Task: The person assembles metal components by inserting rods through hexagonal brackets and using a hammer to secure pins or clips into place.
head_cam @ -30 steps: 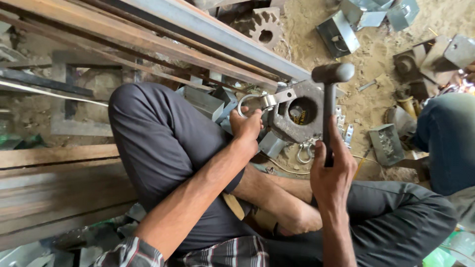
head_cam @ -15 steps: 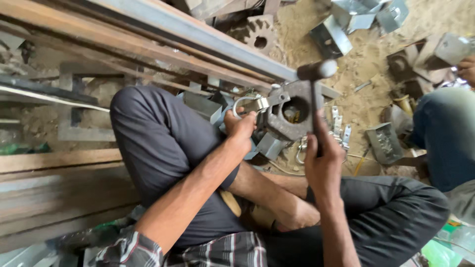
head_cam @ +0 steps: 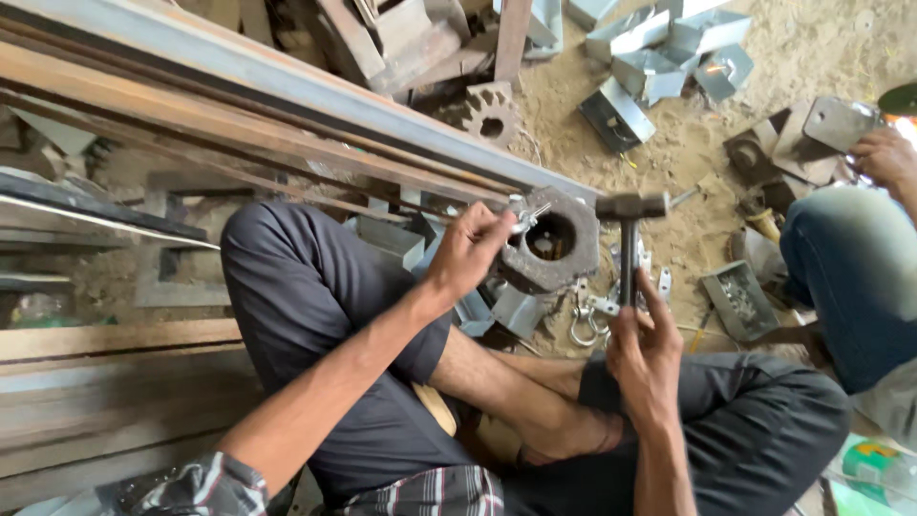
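I sit cross-legged on sandy ground. My left hand point(head_cam: 475, 250) pinches a small silver metal clamp piece point(head_cam: 524, 216) against the rim of a heavy round steel block with a centre hole point(head_cam: 557, 252). My right hand point(head_cam: 646, 352) grips the handle of a steel hammer point(head_cam: 629, 222), whose head hangs just right of the block, level with its top. Loose silver shackles point(head_cam: 585, 320) lie on the ground between the block and my right hand.
Long steel beams and angle bars point(head_cam: 287, 96) run diagonally across the left. A toothed gear point(head_cam: 489, 115) and bent metal brackets point(head_cam: 659, 57) lie on the sand beyond. Another person in blue trousers point(head_cam: 855, 277) crouches at right, a hand point(head_cam: 888, 158) on a metal plate.
The hammer head has come down and left toward the steel block. My left hand stays at the block's rim with the small piece.
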